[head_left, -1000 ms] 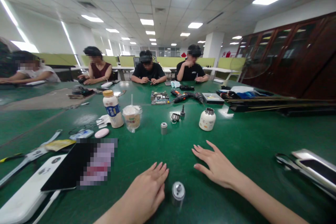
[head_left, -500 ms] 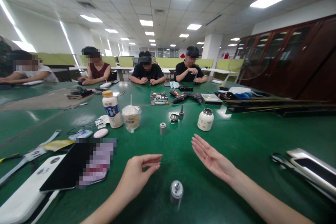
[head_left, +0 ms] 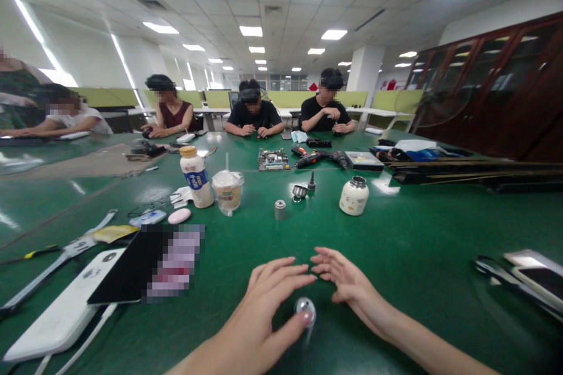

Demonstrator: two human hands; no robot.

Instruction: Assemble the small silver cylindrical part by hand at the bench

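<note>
A small silver metal cylinder (head_left: 302, 304), round-topped like a little motor, stands upright on the green table. My left hand (head_left: 266, 302) arches around its left side, fingers stretched out past it. The left thumb covers part of the cylinder; whether it touches I cannot tell. To the cylinder's right, my right hand (head_left: 354, 287) hovers with fingers apart and holds nothing. Farther off stands a similar metal cylinder (head_left: 280, 210). Behind it are a small round metal piece (head_left: 299, 192) and a dark pointed piece (head_left: 312, 182). A cream jar without a lid (head_left: 354, 197) is beyond my right hand.
A milk bottle (head_left: 197, 181) and a plastic cup with straw (head_left: 227, 192) stand left of centre. A tablet (head_left: 132, 269), white power bank (head_left: 65, 310) and wrench (head_left: 61, 261) lie at left. Power drills (head_left: 321, 158) and a circuit board (head_left: 273, 159) lie farther back. Several people sit opposite.
My left hand has moved right, spreading over the near cylinder. My right hand has come lower and closer to it. The view has shifted slightly.
</note>
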